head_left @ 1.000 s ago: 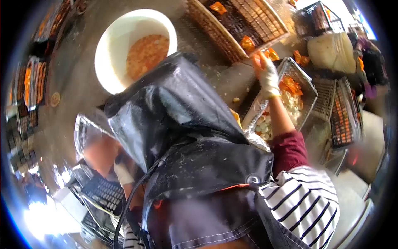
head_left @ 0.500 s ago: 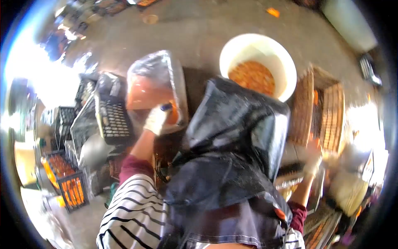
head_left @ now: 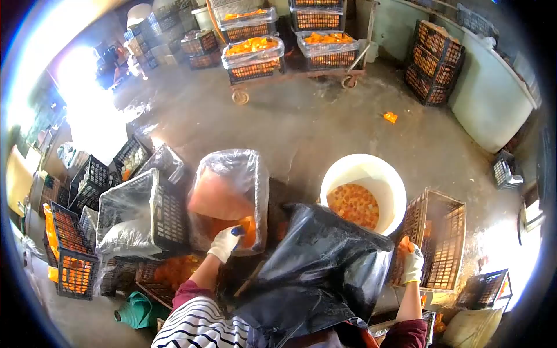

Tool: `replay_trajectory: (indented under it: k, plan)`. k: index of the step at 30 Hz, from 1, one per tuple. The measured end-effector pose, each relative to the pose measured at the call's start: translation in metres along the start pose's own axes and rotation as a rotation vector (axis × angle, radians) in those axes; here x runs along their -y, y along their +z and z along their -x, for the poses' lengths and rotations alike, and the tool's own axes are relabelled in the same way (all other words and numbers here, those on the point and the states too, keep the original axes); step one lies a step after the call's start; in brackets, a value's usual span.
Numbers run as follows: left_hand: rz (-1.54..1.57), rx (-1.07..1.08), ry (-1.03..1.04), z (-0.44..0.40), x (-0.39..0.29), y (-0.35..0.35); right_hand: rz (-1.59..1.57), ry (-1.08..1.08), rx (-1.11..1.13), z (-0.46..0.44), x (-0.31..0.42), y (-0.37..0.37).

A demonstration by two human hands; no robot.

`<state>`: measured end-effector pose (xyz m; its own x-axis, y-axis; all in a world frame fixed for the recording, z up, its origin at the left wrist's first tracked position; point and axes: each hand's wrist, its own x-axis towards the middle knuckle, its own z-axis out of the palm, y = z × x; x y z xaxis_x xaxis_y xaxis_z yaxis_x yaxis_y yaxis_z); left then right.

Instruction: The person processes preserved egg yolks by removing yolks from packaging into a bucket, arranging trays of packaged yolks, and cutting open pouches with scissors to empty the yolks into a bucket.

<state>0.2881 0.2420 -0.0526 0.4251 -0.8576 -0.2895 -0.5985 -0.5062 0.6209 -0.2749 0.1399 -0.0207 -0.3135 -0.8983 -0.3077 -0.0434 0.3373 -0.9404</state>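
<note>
My left hand [head_left: 226,243], in a white glove with something dark blue at the fingertips, is closed at the near edge of a plastic-lined crate [head_left: 262,191]. Orange pieces [head_left: 248,232] lie in that crate by my fingers; what the hand grips is too small to tell. In a white glove too, my right hand [head_left: 412,261] is raised beside the brown crate [head_left: 447,243], its bare fingertips bent; whether it holds anything is unclear. Between my hands a black apron [head_left: 319,261] covers my lap. Beyond it stands a white bucket [head_left: 394,191] with orange-brown contents [head_left: 353,204].
Black crates [head_left: 171,217] with clear plastic stand at the left, near a green item [head_left: 136,310]. A cart [head_left: 299,76] with stacked crates is at the back. An orange scrap [head_left: 390,117] lies on the wet floor. Large pale tubs [head_left: 487,93] line the right.
The view has swung from the right-hand crates to the front and risen to show the cart. My left hand has come to the lined crate; my right hand has moved from the metal tray to the brown crate.
</note>
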Motion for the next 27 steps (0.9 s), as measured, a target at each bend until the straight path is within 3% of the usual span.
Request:
replay_trajectory:
  k: [1,3,5,9,11,13,15,16,17,19,21,22,23,24,25,26,27]
  plan:
    - [-0.052,0.026,-0.007,-0.003,-0.004,0.003,0.059,-0.01,-0.009,0.007,0.007,-0.005]
    - [-0.16,0.087,-0.037,0.002,-0.052,-0.011,-0.117,0.145,-0.131,0.029,0.033,-0.002]
    - [-0.21,0.014,0.1,-0.009,-0.05,-0.004,-0.064,-0.058,-0.19,-0.018,-0.062,-0.056]
    - [-0.069,-0.189,-0.003,-0.038,0.001,0.033,0.612,-0.096,-0.221,-0.014,-0.131,-0.121]
    - [-0.11,-0.187,-0.084,-0.045,0.038,0.05,1.203,-0.077,-0.237,0.003,-0.152,-0.132]
    - [-0.054,-0.068,-0.147,-0.035,0.055,0.051,0.724,-0.032,-0.337,0.031,-0.171,-0.129]
    - [-0.193,0.009,-0.198,-0.03,0.07,0.054,0.473,0.224,-0.229,0.054,-0.154,-0.113]
    - [-0.259,0.068,-0.218,-0.016,0.061,0.045,0.093,0.221,-0.185,0.051,-0.186,-0.128]
    - [-0.325,0.129,-0.24,-0.006,0.053,0.039,0.381,0.262,-0.208,0.057,-0.189,-0.124]
    - [-0.318,0.154,-0.19,0.0,0.047,0.035,0.214,0.3,-0.244,0.057,-0.21,-0.129]
    - [-0.285,0.176,-0.153,0.003,0.035,0.025,1.183,0.088,-0.062,0.059,-0.167,-0.122]
    - [-0.201,0.187,-0.15,-0.004,0.041,0.026,1.083,0.108,-0.264,0.04,-0.202,-0.139]
    - [-0.116,0.205,-0.15,-0.017,0.057,0.031,1.138,0.072,-0.37,0.067,-0.116,-0.095]
    - [-0.031,0.233,-0.161,-0.021,0.069,0.038,1.058,-0.062,-0.426,0.059,-0.119,-0.101]
    - [-0.028,0.198,-0.181,-0.021,0.071,0.042,0.753,-0.045,-0.442,0.033,-0.158,-0.132]
    - [0.014,0.261,-0.185,-0.016,0.049,0.033,1.18,-0.053,-0.393,0.059,-0.077,-0.093]
    - [0.055,0.324,-0.19,-0.01,0.027,0.024,0.832,-0.027,-0.425,0.045,-0.079,-0.101]
